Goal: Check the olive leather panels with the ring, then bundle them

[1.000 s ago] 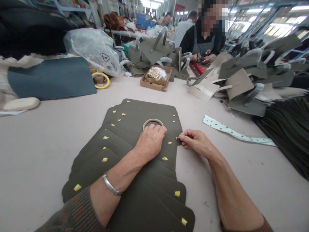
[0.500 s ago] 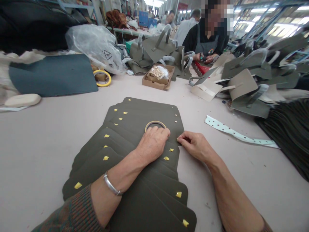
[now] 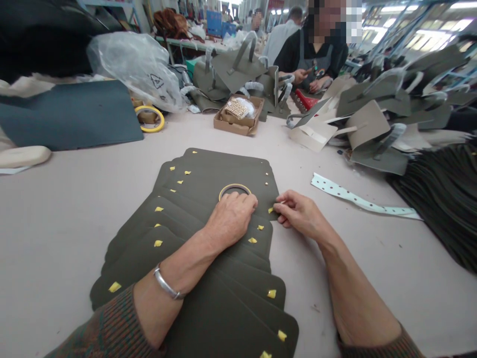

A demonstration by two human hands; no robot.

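A fanned stack of dark olive panels (image 3: 208, 318) lies on the pale tabletop (image 3: 55, 209), running from the near edge of the view up to the middle of the table. The left hand (image 3: 233, 216) rests palm down on the stack, its curled fingers over the near side of a yellow-rimmed tape roll (image 3: 235, 187); the roll's far arc shows beyond the knuckles, but the fingertips are hidden, so how firmly they grip it cannot be told. The right hand (image 3: 298, 214) is at the right edge of the uppermost panel, thumb and forefinger with only a narrow space between them. Just to the left of those fingertips, a yellow tape tab (image 3: 271, 211) lies at the panel's edge; whether they touch or pinch it cannot be made out. Above this tab, two small metal studs (image 3: 266, 179) sit near the same edge. More yellow tabs (image 3: 272, 294) dot both sides of the stack. A pale dotted strip (image 3: 357, 199) lies to the right, well apart from the right hand, and a cardboard box (image 3: 238, 128) with gold beads stands beyond the stack.
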